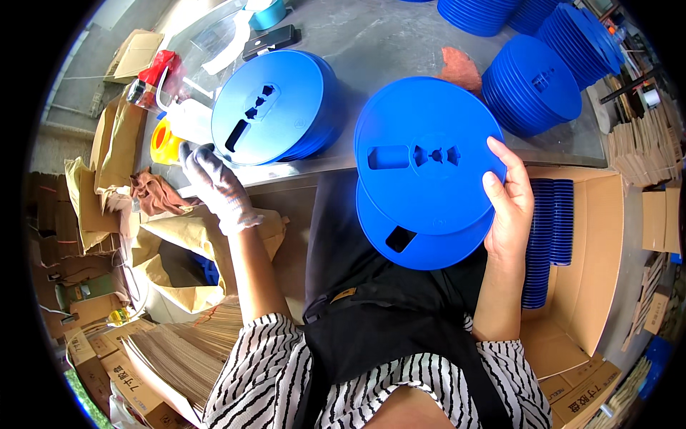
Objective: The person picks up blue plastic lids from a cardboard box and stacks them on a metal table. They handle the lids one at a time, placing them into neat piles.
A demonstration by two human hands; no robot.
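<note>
Grey metal tabletop (400, 50) spans the upper part of the frame, with cardboard crowding both sides. Right of centre, the upper blue reel disc (393, 118) turns its flat face to the camera; round overall, it has no long axis, but its elongated slot and hub openings line up almost level across the frame, slot end leftward. Beneath it, the lower blue reel disc (450, 250) peeks out, its slot slanting up to the right; the upper one covers most of it, so I can't tell whether the two are joined. The right hand (513, 196) grasps the upper disc at its right edge, thumb and one fingertip over the face, remaining fingers hidden. At left, the gloved left hand (216, 189) is released, fingers extended toward a yellow ring-shaped object (163, 145), though contact is hard to judge. Just above that hand stands a stack of blue discs (293, 89), its top slot pointing lower left, beside a white bottle (191, 120). More disc stacks (525, 86) fill the upper right, near a rust-coloured cloth (459, 70). An open cardboard box (593, 243) holding dark blue discs (562, 222) sits at lower right; a yellowish paper sack (182, 232) gapes below the left hand.
</note>
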